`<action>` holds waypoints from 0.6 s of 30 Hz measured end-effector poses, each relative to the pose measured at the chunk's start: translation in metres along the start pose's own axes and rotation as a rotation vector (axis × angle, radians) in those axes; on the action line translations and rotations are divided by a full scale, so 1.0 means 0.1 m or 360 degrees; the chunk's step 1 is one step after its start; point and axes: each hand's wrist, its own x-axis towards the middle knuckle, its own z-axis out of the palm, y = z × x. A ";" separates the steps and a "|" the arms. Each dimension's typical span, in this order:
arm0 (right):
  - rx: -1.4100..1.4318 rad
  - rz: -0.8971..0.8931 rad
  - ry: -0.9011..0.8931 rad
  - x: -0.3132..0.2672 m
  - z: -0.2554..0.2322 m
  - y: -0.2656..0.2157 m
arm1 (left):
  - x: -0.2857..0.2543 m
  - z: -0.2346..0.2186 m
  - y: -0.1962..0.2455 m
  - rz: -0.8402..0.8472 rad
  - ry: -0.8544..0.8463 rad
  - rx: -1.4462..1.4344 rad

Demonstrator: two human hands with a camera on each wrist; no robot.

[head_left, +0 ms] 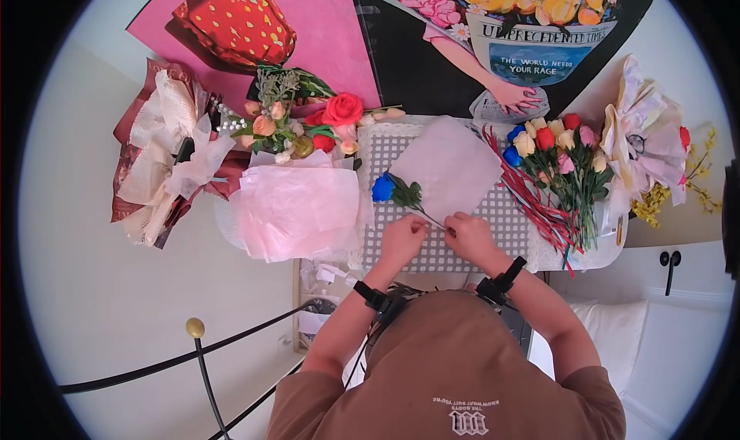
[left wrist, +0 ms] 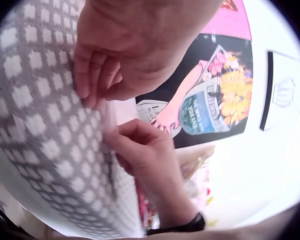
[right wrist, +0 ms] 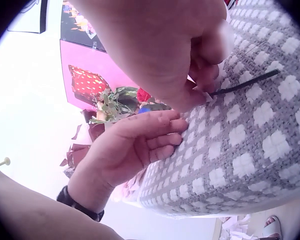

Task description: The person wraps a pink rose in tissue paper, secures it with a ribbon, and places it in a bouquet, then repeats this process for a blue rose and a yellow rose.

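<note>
A blue rose (head_left: pixel 382 187) with green leaves lies across a pale pink sheet (head_left: pixel 455 162) on the checked cloth, its stem slanting down to the right. The right hand (head_left: pixel 469 238) pinches the lower stem and the sheet's near corner; in the right wrist view, the dark stem end (right wrist: pixel 247 82) sticks out beyond its fingers. Just left of it is the left hand (head_left: pixel 405 239). Seen from the right wrist, the left hand (right wrist: pixel 132 145) has loosely extended fingers resting by the sheet's edge, holding nothing visible. The rose's head is mostly hidden there.
Stacked pink sheets (head_left: pixel 297 212) lie left on the table, with mixed flowers (head_left: pixel 293 124) behind. Red ribbons (head_left: pixel 532 197) and a bunch of roses (head_left: pixel 566 151) lie right. Wrapped bouquets stand at both ends. A painted panel (head_left: pixel 378 77) rises behind the checked cloth (head_left: pixel 493 243).
</note>
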 end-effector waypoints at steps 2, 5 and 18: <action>0.0021 0.0015 0.0019 0.00 0.01 0.01 | -0.04 -0.04 0.01 0.0260 0.0199 0.0588; 0.0018 0.0051 0.0019 -0.01 -0.01 0.01 | -0.02 -0.04 -0.01 0.0867 0.0509 0.0889; 0.0371 0.0213 0.0005 -0.10 -0.03 0.15 | 0.24 -0.01 -0.07 0.1383 0.0312 0.1189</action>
